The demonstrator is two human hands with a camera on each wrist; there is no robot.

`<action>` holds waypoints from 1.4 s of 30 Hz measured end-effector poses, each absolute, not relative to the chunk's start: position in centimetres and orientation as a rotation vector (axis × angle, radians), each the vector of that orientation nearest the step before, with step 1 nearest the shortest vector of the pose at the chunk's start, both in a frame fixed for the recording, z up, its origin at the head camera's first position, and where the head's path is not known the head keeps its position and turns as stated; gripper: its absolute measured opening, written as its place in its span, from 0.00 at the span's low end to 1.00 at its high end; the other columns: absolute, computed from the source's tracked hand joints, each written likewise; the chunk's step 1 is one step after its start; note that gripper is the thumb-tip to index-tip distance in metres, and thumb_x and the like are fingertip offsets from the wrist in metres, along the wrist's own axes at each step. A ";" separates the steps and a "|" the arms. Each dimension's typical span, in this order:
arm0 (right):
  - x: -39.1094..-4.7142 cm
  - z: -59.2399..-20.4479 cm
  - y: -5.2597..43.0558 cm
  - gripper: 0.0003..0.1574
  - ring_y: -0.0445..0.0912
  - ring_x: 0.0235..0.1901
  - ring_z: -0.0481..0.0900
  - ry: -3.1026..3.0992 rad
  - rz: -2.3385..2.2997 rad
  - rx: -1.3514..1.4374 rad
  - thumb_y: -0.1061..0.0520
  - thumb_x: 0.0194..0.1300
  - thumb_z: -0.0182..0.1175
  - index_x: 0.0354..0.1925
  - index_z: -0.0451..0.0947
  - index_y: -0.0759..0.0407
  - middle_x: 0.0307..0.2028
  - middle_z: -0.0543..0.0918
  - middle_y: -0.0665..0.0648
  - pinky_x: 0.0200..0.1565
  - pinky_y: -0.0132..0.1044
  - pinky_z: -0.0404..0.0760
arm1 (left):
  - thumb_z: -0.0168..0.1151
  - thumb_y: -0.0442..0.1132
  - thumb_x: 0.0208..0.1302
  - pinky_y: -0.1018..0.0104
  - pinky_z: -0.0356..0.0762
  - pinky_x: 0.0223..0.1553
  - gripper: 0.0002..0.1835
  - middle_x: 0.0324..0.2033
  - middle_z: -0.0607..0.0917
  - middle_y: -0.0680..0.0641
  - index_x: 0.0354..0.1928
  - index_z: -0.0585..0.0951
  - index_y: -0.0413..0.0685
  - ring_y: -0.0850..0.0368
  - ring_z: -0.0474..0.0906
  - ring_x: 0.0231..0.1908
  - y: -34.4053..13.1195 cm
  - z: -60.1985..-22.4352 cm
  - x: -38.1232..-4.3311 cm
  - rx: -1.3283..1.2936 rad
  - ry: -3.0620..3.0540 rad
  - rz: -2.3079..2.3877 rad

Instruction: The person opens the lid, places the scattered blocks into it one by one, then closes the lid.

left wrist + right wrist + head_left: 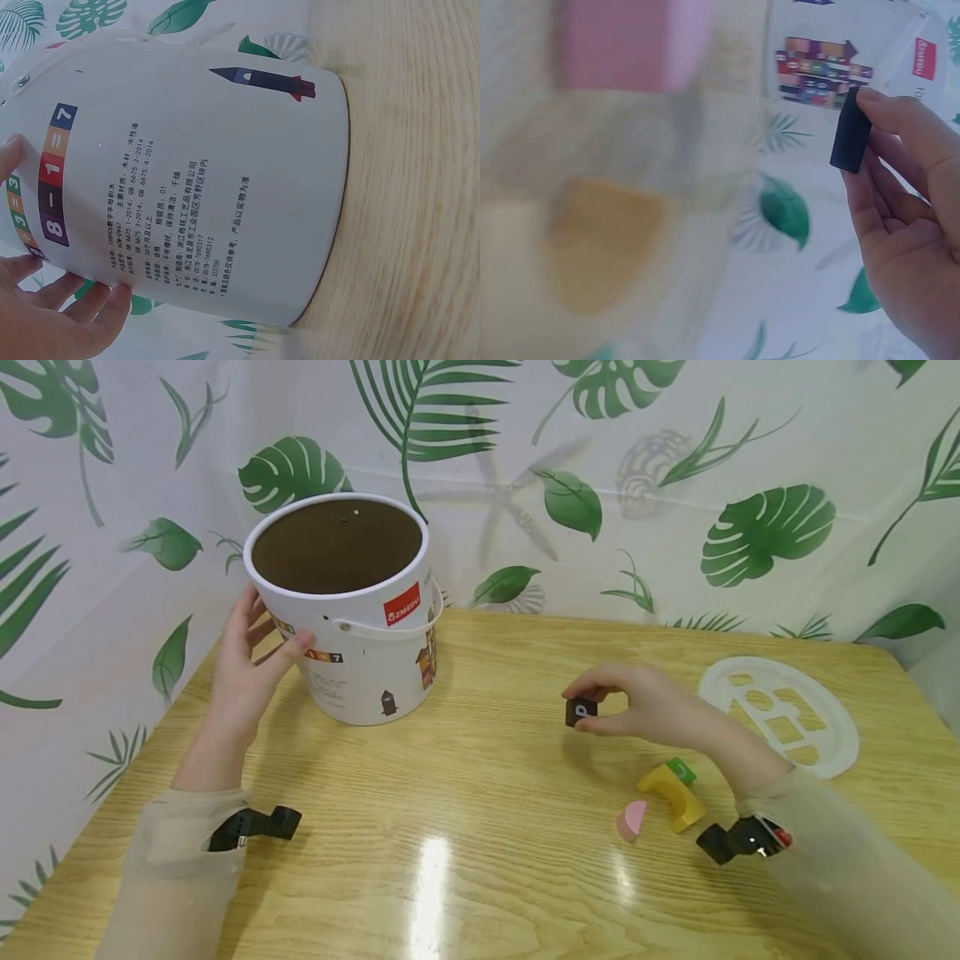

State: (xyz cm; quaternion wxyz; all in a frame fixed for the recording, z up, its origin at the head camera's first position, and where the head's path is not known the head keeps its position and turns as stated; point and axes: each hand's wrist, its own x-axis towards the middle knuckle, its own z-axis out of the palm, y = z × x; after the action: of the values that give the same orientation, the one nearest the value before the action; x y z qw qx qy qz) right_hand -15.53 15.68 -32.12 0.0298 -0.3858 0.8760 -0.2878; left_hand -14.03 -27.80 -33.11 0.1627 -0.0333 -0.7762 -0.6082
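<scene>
A large white bucket [360, 668] with a handle and printed pictures stands at the back left of the table. My left hand [251, 668] rests against its left side, the thumb on the printed front and the fingers spread round the wall. In the left wrist view the fingertips of that hand [60, 315] touch the bucket wall [247, 165]. My right hand [637, 702] pinches a small black block [580, 712] with a pale mark on it, between thumb and fingers. The right wrist view shows the black block [850, 131] edge-on in the right hand [907, 180].
Below the right hand lie a yellow arch block [672, 795], a green block [682, 770] and a pink rounded block [632, 821]. At the right is a white oval board [840, 735] with cut-out shapes. A leaf-patterned cloth [652, 527] hangs behind the wooden table [337, 860].
</scene>
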 end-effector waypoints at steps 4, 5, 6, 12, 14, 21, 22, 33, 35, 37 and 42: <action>-16.1 -30.4 14.6 0.20 0.40 0.40 0.79 2.761 -0.881 -1.244 0.59 0.56 0.70 0.48 0.81 0.56 0.41 0.84 0.49 0.41 0.38 0.80 | 0.65 0.45 0.62 0.46 0.59 0.65 0.44 0.71 0.55 0.53 0.74 0.51 0.70 0.49 0.54 0.67 -27.8 -33.1 -14.1 -0.084 -2.223 -1.727; -16.2 -30.0 14.3 0.20 0.40 0.40 0.79 2.767 -0.887 -1.261 0.59 0.56 0.70 0.48 0.81 0.57 0.41 0.84 0.49 0.41 0.37 0.80 | 0.65 0.45 0.62 0.46 0.60 0.65 0.44 0.71 0.55 0.53 0.74 0.51 0.70 0.49 0.54 0.67 -27.8 -33.1 -14.1 -0.083 -2.224 -1.725; -16.4 -29.6 13.9 0.20 0.40 0.39 0.79 2.772 -0.893 -1.280 0.59 0.56 0.70 0.48 0.81 0.57 0.41 0.84 0.49 0.41 0.37 0.80 | 0.65 0.45 0.62 0.46 0.59 0.65 0.44 0.71 0.55 0.53 0.74 0.51 0.70 0.49 0.54 0.67 -27.8 -33.1 -14.1 -0.085 -2.225 -1.724; -17.6 -27.6 11.6 0.21 0.40 0.39 0.80 2.774 -0.941 -1.383 0.59 0.55 0.71 0.48 0.81 0.58 0.41 0.83 0.50 0.43 0.37 0.81 | 0.65 0.46 0.62 0.46 0.60 0.65 0.43 0.71 0.56 0.53 0.74 0.51 0.70 0.49 0.54 0.67 -27.8 -33.1 -14.0 -0.090 -2.228 -1.716; -18.1 -27.0 10.7 0.21 0.41 0.39 0.80 2.760 -0.987 -1.402 0.60 0.55 0.71 0.49 0.82 0.59 0.41 0.83 0.51 0.44 0.37 0.81 | 0.65 0.46 0.62 0.46 0.60 0.65 0.43 0.71 0.56 0.53 0.74 0.51 0.70 0.49 0.54 0.67 -27.7 -33.0 -14.0 -0.090 -2.230 -1.717; -19.4 -24.8 6.9 0.20 0.43 0.39 0.80 2.702 -1.235 -1.396 0.63 0.55 0.70 0.48 0.81 0.64 0.40 0.84 0.54 0.47 0.35 0.79 | 0.64 0.45 0.63 0.45 0.60 0.64 0.43 0.71 0.55 0.53 0.74 0.51 0.70 0.49 0.54 0.67 -27.7 -33.0 -13.9 -0.098 -2.228 -1.725; -19.5 -24.5 6.3 0.20 0.43 0.40 0.80 2.695 -1.266 -1.379 0.63 0.55 0.70 0.48 0.81 0.64 0.40 0.84 0.55 0.47 0.35 0.79 | 0.64 0.45 0.63 0.45 0.60 0.64 0.43 0.71 0.55 0.53 0.74 0.51 0.70 0.49 0.54 0.67 -27.8 -33.0 -13.9 -0.100 -2.226 -1.724; -20.8 -21.5 0.7 0.21 0.39 0.41 0.80 2.631 -1.497 -1.266 0.58 0.58 0.68 0.50 0.80 0.62 0.42 0.83 0.52 0.50 0.32 0.77 | 0.64 0.45 0.63 0.45 0.60 0.64 0.43 0.71 0.56 0.52 0.74 0.51 0.70 0.48 0.55 0.66 -27.8 -32.8 -13.9 -0.104 -2.223 -1.727; -20.9 -21.2 -0.2 0.21 0.38 0.41 0.80 2.637 -1.498 -1.228 0.57 0.59 0.68 0.51 0.80 0.61 0.42 0.83 0.52 0.50 0.30 0.77 | 0.64 0.45 0.63 0.45 0.60 0.64 0.43 0.71 0.56 0.52 0.74 0.51 0.70 0.48 0.55 0.66 -27.7 -32.7 -13.8 -0.100 -2.224 -1.725; -21.1 -21.0 -1.2 0.21 0.39 0.42 0.79 2.628 -1.504 -1.209 0.57 0.59 0.68 0.51 0.80 0.62 0.43 0.83 0.52 0.50 0.28 0.76 | 0.64 0.45 0.63 0.45 0.60 0.64 0.43 0.71 0.56 0.52 0.74 0.51 0.69 0.48 0.55 0.66 -27.7 -32.6 -13.8 -0.096 -2.226 -1.724; -21.6 -20.9 -3.4 0.19 0.41 0.42 0.79 2.568 -1.555 -1.239 0.59 0.59 0.68 0.49 0.80 0.64 0.43 0.82 0.55 0.48 0.26 0.77 | 0.64 0.45 0.63 0.45 0.60 0.64 0.43 0.71 0.56 0.51 0.74 0.51 0.69 0.48 0.55 0.66 -27.6 -32.4 -13.7 -0.088 -2.229 -1.729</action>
State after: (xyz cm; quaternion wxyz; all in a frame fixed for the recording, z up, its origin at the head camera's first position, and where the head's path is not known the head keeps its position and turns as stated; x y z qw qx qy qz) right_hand -21.60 -3.42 -20.93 -0.0529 -0.3809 0.7896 -0.4782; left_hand -13.70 -27.60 -32.40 0.1588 -0.0308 -0.7798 -0.6048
